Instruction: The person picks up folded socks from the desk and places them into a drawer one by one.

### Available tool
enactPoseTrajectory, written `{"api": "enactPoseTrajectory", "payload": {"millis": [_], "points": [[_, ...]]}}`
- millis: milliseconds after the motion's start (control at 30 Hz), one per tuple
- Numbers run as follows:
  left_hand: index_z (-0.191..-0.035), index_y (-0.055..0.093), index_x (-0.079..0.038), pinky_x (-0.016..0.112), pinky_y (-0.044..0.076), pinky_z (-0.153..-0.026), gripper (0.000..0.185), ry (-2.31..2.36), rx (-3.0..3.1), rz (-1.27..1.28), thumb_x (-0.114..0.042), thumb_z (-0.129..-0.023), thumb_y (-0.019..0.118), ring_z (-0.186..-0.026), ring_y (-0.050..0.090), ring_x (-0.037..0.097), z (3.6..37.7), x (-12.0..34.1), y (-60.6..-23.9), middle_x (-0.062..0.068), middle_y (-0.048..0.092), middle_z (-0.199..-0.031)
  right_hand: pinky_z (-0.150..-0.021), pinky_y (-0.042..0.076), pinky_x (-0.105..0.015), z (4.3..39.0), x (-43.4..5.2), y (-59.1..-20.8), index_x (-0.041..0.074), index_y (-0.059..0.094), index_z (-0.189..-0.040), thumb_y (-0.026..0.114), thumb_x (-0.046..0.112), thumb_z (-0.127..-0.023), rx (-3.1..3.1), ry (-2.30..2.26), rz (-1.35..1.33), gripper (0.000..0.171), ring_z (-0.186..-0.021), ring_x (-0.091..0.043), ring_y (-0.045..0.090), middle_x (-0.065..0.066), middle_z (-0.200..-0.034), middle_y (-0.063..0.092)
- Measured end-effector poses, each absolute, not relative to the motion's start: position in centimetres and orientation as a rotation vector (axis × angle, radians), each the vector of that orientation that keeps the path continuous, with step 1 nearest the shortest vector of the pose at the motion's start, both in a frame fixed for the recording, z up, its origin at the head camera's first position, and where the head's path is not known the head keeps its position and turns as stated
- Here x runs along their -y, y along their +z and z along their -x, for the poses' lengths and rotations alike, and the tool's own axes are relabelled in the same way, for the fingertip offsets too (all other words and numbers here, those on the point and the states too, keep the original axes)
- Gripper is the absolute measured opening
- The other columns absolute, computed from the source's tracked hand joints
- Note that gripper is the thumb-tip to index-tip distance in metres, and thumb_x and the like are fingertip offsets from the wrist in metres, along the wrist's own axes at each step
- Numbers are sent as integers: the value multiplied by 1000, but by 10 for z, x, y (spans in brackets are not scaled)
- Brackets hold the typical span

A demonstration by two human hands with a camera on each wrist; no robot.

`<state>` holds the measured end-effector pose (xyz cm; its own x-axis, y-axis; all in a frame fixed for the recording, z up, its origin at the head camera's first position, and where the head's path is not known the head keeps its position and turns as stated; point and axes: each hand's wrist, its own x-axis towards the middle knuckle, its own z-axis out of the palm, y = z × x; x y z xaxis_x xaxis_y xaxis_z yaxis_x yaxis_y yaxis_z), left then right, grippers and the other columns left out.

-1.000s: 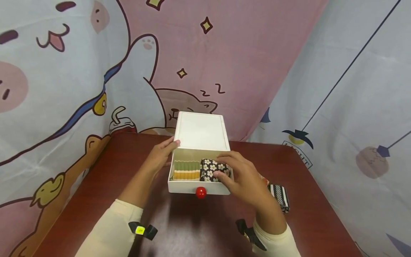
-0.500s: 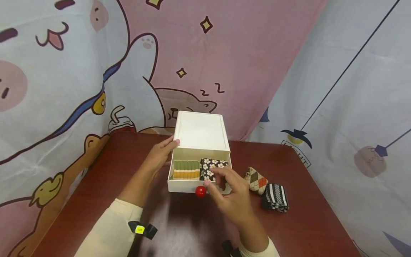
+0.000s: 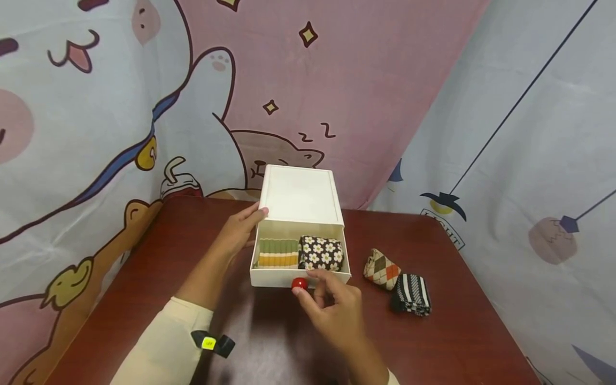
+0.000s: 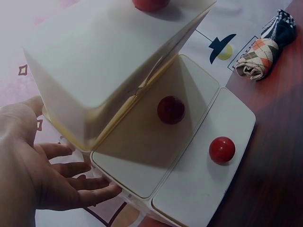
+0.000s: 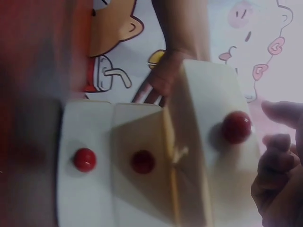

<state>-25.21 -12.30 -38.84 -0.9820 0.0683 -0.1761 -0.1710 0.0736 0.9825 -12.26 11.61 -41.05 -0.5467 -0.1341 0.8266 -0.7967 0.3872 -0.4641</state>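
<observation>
A small white drawer cabinet (image 3: 302, 193) with red knobs stands on the table, its top drawer (image 3: 274, 277) pulled out. In the drawer lie a folded green, white and yellow sock (image 3: 279, 253) and a folded black daisy-patterned sock (image 3: 321, 253). My left hand (image 3: 238, 230) rests against the cabinet's left side, thumb at the top edge and fingers extended. My right hand (image 3: 339, 310) is in front of the drawer, thumb and index finger spread near its red knob (image 5: 236, 127); the right wrist view shows a gap between fingertips and knob.
On the table (image 3: 462, 331), right of the cabinet, lie a folded argyle sock (image 3: 382, 269) and a black-and-white striped sock (image 3: 412, 294) side by side. Two lower drawers with red knobs (image 4: 222, 150) are closed. A printed cloth (image 3: 375, 96) hangs behind.
My right hand has left the daisy-patterned sock in the drawer and moved down and left to the red knob. The left hand stays at the cabinet's side.
</observation>
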Motion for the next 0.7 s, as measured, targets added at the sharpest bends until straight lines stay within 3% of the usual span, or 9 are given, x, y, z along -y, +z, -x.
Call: {"api": "enactPoseTrajectory", "payload": {"millis": [367,700], "points": [[-171,38,-33,58,54,-118,72,2021,-2176,109,-55,-107,62,-143,60,35,252,123,-388,15,53,-167,-48,28,-4,121,-110,-433,5,76,-106,96,-1,-75,1999,1202,-685,38,-56,11,33,4,-51,44],[-170,39,-32,58,53,-118,72,2016,-2182,104,-55,-106,62,-143,60,36,251,122,-388,16,50,-169,-47,27,-3,125,-107,-440,5,75,-105,97,-2,-72,1942,1211,-687,40,-49,5,36,3,-50,46]]}}
